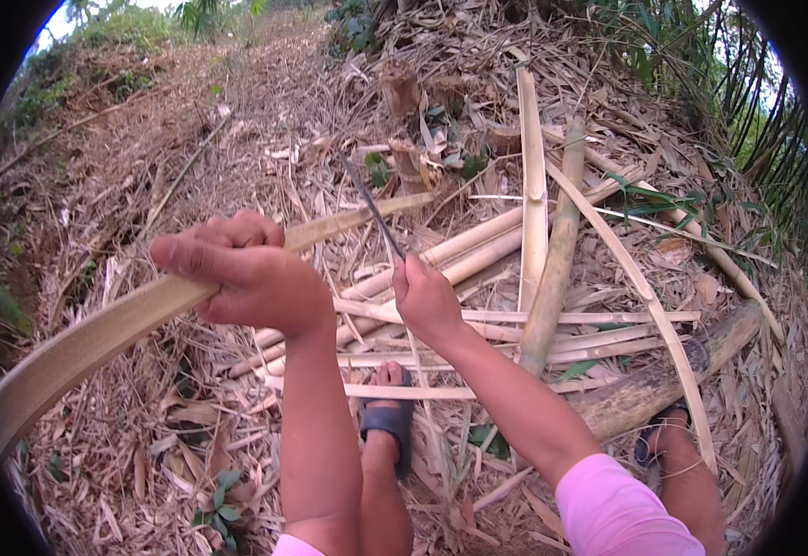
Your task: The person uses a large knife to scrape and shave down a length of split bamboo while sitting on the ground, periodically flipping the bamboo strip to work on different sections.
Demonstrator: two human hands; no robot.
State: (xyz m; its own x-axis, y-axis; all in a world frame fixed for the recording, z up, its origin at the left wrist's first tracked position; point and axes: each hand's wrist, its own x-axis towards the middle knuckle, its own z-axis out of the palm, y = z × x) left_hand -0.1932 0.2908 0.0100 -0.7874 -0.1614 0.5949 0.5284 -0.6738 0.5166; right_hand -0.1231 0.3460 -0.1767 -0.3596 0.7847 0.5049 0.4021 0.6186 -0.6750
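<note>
Above brown leaf-littered ground (79, 218) before me, left hand (248, 273) clasps long pale bamboo strip (112, 332), apparently steadying it for slim dark blade (372, 204) clenched in right hand (430, 301)

Stumps (399, 88) (jagged) amid dry leaves (487, 46)

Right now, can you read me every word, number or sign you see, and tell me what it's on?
There are none to read. No writing shows on the pale strip in the left hand, the thin dark blade in the right hand, the dark sandal, the pink sleeve or the cut poles.
</note>
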